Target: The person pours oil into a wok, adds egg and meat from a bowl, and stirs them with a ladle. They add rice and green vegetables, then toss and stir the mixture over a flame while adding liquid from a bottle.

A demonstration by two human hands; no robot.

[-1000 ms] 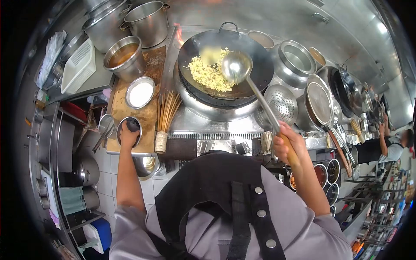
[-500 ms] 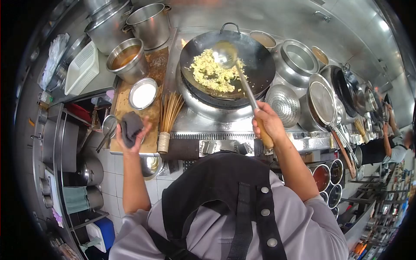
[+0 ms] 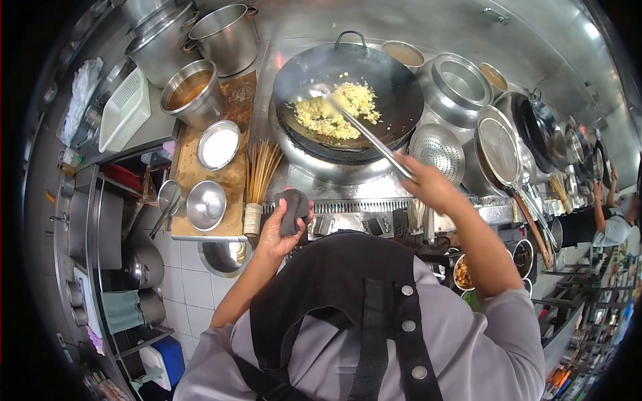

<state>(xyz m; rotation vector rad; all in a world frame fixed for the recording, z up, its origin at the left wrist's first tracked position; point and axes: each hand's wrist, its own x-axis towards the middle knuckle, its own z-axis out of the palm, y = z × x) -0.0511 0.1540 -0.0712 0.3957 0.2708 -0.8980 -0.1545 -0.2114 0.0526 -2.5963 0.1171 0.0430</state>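
My right hand [image 3: 433, 186] grips the handle end of a ladle [image 3: 376, 142]. The ladle's bowl, smeared by motion, is in a large black wok [image 3: 398, 87], at the left of a heap of yellow, crumbly food [image 3: 354, 100] that looks like egg fried rice. A folded dark grey cloth [image 3: 292, 210] is held in my left hand [image 3: 271, 234], near the stove's front edge below the wok. Left of that hand stands a bamboo brush [image 3: 261, 177] with a bound handle. An empty metal bowl [image 3: 206, 205] sits on the wooden board [image 3: 190, 174].
A bowl of white contents [image 3: 219, 145] and a pot of brownish liquid [image 3: 189, 93] stand at the left. Right of the wok are a perforated skimmer [image 3: 437, 155], a metal basin [image 3: 463, 80] and mesh strainers [image 3: 498, 146]. Another person [image 3: 612, 217] works at far right.
My left hand has moved right with the cloth, from over the board to the stove's front, uncovering the metal bowl. The ladle has swung left and down into the food; some bits are tossed up.
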